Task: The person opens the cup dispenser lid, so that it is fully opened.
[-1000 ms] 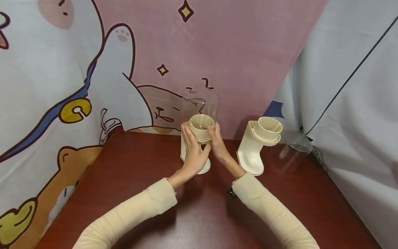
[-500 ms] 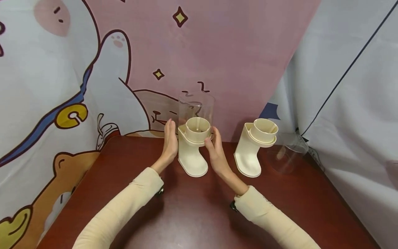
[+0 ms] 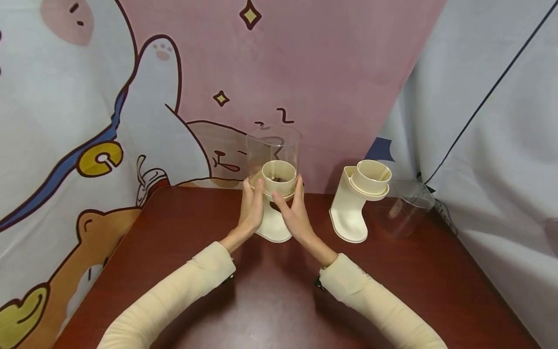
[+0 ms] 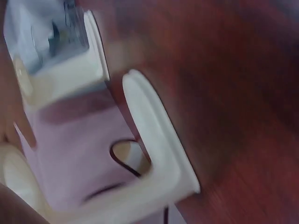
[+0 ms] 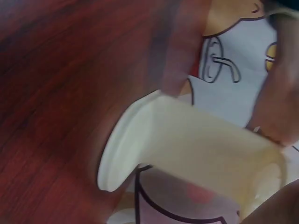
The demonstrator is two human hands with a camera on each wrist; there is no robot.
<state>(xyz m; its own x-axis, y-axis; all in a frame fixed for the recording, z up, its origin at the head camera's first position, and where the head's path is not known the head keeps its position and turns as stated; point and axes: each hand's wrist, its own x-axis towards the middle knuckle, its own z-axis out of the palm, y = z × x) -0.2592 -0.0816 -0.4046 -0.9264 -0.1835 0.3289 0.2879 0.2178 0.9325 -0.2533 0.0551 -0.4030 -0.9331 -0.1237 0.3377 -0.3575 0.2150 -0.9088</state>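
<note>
A cream stand (image 3: 275, 228) with a curved foot and round cup is between both hands in the head view. From its left side my left hand (image 3: 251, 208) grips the collar below the cup, and my right hand (image 3: 298, 215) grips it from the right, thumbs in front. A clear cylinder (image 3: 272, 145) rises around or behind the cup; its lower edge is hidden. The left wrist view shows the stand's foot (image 4: 156, 130) at the tabletop. In the right wrist view the stand (image 5: 191, 144) lies between the left hand (image 5: 280, 102) and the right hand (image 5: 278, 207).
A second cream stand (image 3: 348, 213) is upright to the right. Beside it, a clear cylinder (image 3: 405, 213) leans or lies near the table's right rear edge. Printed cloth (image 3: 331, 97) hangs behind the dark red table (image 3: 270, 300).
Since half a second ago, the left hand has moved right from beside the stand onto its collar. The right hand has shifted slightly left. Earlier, the left hand was in front of the stand.
</note>
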